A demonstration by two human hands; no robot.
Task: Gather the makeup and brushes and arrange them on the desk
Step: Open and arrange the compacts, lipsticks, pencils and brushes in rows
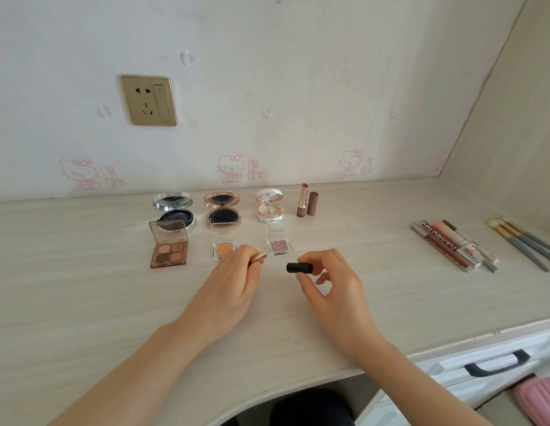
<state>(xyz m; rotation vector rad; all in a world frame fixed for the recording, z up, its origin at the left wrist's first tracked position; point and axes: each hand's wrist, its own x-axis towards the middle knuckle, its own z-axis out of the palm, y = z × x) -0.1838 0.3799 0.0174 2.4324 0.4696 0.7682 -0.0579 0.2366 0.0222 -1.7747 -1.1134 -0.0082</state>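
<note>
Lipstick step now, is it?
— Yes. Your left hand (233, 278) grips the rose-gold lipstick (259, 257), and your right hand (332, 284) pinches the black cap (299, 267), apart from the tube, both low over the middle of the bench (83, 272).
— And next?
— Likely you stand tube and cap beside the other lipstick (303, 201) in the back row. Set them down gently, since they look easy to topple.
</note>
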